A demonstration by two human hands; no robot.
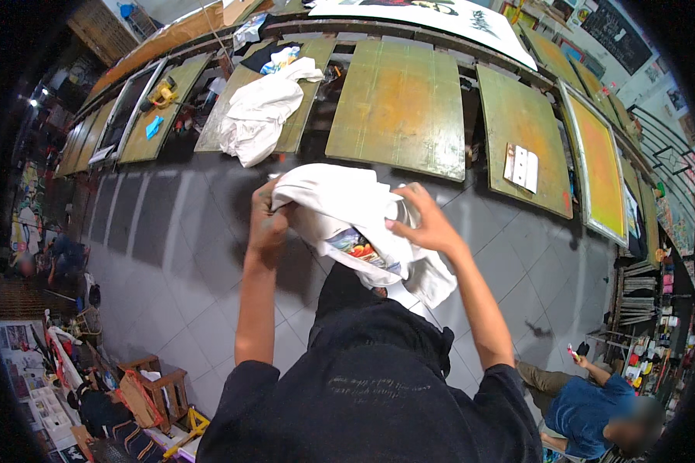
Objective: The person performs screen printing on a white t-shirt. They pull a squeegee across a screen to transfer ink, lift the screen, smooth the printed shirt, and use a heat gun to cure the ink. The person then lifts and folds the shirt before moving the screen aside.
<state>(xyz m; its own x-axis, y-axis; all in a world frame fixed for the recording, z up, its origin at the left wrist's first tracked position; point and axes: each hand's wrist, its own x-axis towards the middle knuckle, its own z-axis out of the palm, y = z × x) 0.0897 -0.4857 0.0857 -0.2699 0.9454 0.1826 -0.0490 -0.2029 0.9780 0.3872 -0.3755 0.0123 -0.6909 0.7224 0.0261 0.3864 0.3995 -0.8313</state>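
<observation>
A white T-shirt (328, 193) hangs bunched in front of my body, above the tiled floor. Part of a colourful print shows in its folds. My left hand (269, 216) is closed on the cloth at the shirt's left side, its fingertips partly hidden by fabric. On the other side, my right hand (426, 224) grips the shirt between thumb and fingers. Loose cloth dangles below the right hand. Beyond the left hand, a heap of white shirts (261, 112) lies on a greenish board and droops over its near edge.
Several greenish print boards (398, 108) stand in a row ahead. One on the right bears a small white piece (522, 168); another on the left holds a yellow tool (162, 94). A framed screen (598, 166) leans at the right. A person in blue (594, 413) sits at lower right.
</observation>
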